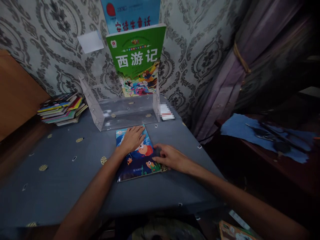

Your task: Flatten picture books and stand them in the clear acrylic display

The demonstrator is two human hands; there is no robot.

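A blue picture book (140, 163) with cartoon fish lies flat on the grey table (62, 180) in front of me. My left hand (133, 138) rests palm down on its upper part, fingers stretched out flat. My right hand (170, 157) lies on the book's right edge, fingers curled down onto it. Behind the book stands a clear acrylic holder (120, 110). A green book (137, 56) with white characters stands upright in it against the wall.
A stack of thin colourful books (62, 109) lies at the back left of the table. A blue poster (130, 13) and a white note (90, 41) hang on the patterned wall. A purple curtain (225, 76) hangs to the right, beside a dark side table with a blue cloth (260, 133).
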